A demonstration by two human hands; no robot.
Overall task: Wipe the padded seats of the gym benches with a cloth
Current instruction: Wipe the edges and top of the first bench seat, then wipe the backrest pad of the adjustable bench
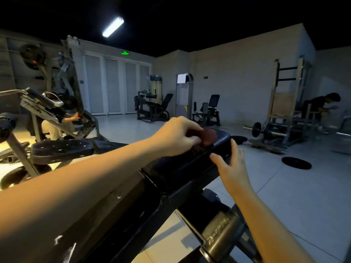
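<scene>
Cloth in left hand; right hand touching seat.

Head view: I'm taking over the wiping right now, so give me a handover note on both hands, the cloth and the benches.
Left hand grips the reddish cloth and presses it on the far end of the near bench pad.
Right hand, fingers straight, rests against that pad's right edge.
Done: cannot tell how much of this pad is wiped.
Left: finish this pad, then the second bench pad to the left, which no cloth touches.
</scene>
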